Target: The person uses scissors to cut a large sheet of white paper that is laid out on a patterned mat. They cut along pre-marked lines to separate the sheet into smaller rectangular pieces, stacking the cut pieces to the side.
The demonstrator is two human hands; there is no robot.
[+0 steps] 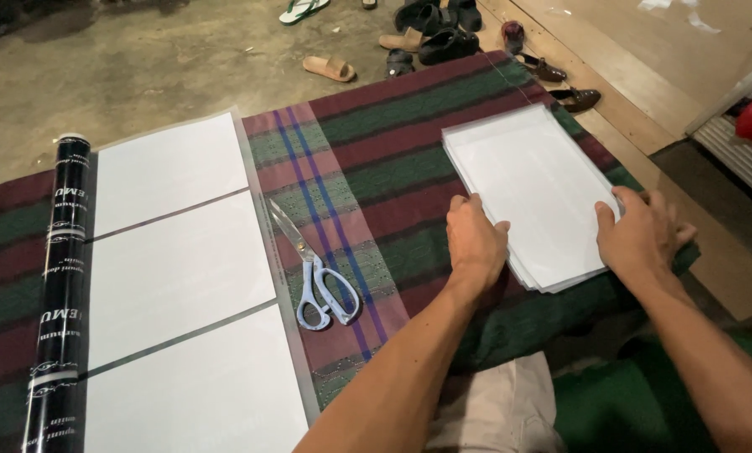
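Head view: the left hand (pixel 475 243) and right hand (pixel 640 237) rest flat, fingers loosely spread, against opposite edges of a stack of white sheets (pixel 531 189) on the striped cloth (pixel 376 168). Even pressure inward from both sides would best square it. Scissors (pixel 317 273) lie apart, leftward.

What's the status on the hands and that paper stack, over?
Left hand and right hand open, flat against the white paper stack edges. Stack on the striped cloth. Scissors lie apart, leftward.
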